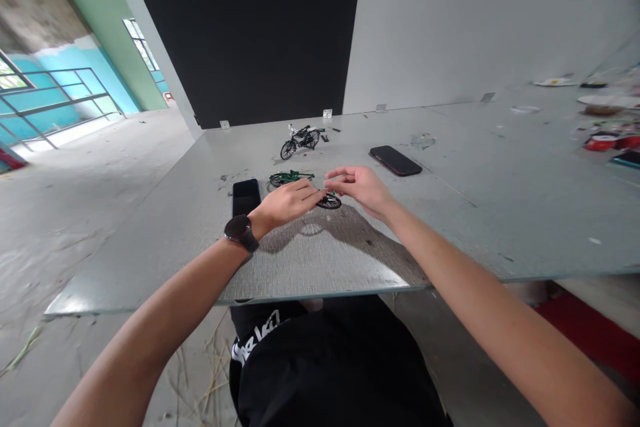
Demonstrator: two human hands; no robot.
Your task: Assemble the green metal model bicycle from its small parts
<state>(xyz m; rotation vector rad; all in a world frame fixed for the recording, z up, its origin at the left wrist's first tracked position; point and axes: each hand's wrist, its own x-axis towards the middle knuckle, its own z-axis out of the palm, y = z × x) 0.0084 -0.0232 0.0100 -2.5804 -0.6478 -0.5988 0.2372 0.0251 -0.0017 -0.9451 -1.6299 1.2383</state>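
Green model bicycle, seemingly half-built, lies mid-frame on the grey table.
Your left hand pinches its wheel; your right hand curls, hold unclear. Finished-looking black bicycle stands above.

Green bicycle (partly behind fingers)

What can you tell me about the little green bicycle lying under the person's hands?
The green bicycle is a small model with a dark green frame that looks like metal and two black wheels with thin spokes. It lies flat on its side on the grey table, just right of a black phone. The left hand has its fingertips at the nearer wheel. The right hand is just above that end, and I cannot tell whether it touches. Finer parts are too small to make out.
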